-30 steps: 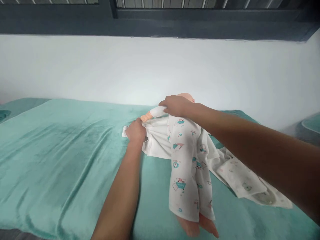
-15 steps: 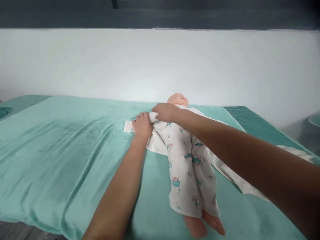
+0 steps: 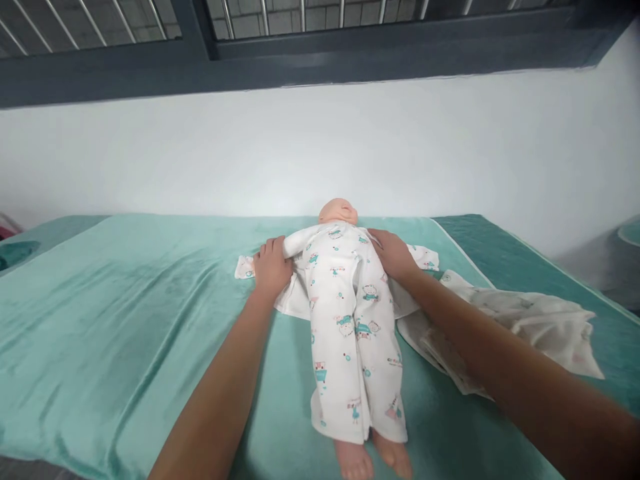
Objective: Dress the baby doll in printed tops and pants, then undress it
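Note:
A baby doll lies on its back, feet toward me, in white printed trousers drawn up high over its body. Under it a white baby shirt is spread, its sleeves out to both sides. My left hand is closed round the sleeve at the doll's arm on the left, the printed cuff sticking out past it. On the other side, my right hand rests against the doll's upper side by the other sleeve. Its fingers curl onto the shirt cloth; the fingertips are partly hidden.
A teal blanket with some creases covers the bed. A crumpled white cloth lies at the right, partly beneath my right forearm. Behind the bed stands a white wall, with a dark barred window frame above.
My right hand has gone from the left sleeve across the doll to its right side. My left hand stays at the left sleeve. The view has tilted up, showing the window bars.

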Demonstrator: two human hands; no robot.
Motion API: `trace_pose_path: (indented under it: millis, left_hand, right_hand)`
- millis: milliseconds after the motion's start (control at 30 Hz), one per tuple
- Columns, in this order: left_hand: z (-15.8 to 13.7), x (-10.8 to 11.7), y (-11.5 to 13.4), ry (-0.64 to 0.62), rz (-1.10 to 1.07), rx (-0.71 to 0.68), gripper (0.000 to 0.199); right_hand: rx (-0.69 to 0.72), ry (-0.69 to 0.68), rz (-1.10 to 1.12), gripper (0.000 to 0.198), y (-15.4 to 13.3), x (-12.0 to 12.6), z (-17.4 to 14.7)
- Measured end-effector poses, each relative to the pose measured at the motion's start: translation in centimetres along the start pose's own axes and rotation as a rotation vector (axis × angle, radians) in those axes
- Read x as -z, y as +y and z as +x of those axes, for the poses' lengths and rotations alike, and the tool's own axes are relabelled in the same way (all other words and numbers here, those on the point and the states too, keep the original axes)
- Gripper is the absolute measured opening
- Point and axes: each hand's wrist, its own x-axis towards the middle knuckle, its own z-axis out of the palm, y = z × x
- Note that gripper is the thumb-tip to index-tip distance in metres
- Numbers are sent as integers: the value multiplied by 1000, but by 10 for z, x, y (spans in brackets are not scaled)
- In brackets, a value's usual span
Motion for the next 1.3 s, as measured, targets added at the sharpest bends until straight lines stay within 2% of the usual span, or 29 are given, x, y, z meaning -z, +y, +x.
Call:
trace_pose_path:
  millis: [100, 200, 300, 400, 500, 567, 667, 867, 1000, 1100, 1200, 1300]
  left_hand:
    - [3, 6, 11, 70, -264, 5, 54]
    - [14, 19, 45, 97, -565, 6, 43]
    - [33, 35, 95, -40, -669, -189, 32]
    - [52, 44, 146, -317, -366, -379, 30]
    - [63, 41, 185, -553, 48, -488, 30]
    - [68, 33, 204, -634, 252, -514, 29]
    - [73, 17, 223, -692, 359, -524, 29]
    - [80, -13, 239, -768, 451, -519, 32]
    - [80, -20, 241, -752, 511, -490, 34]
    - [80, -13, 237, -732, 540, -481, 38]
    - [85, 4, 224, -707, 551, -497, 44]
    - [92, 23, 205, -696, 561, -495, 45]
  right_hand:
    - [-27, 18, -23, 44, 8, -9, -3]
    - [-96, 32, -58, 44, 11, -11, -2]
    - [-141, 59, -15, 44, 15, -9, 2]
    - [-235, 134, 108, 45, 21, -4, 4]
    - [-343, 149, 135, 40, 24, -1, 5]
    - [-387, 130, 109, 35, 25, 1, 6]
    - [-428, 105, 89, 31, 25, 2, 7]
    - [-444, 40, 92, 31, 25, 4, 10]
    - [-472, 21, 103, 32, 26, 7, 10]
    - [-495, 28, 144, 34, 27, 9, 9]
    - [-520, 62, 220, 35, 29, 9, 7]
    - [-554, 131, 403, 32, 33, 6, 6]
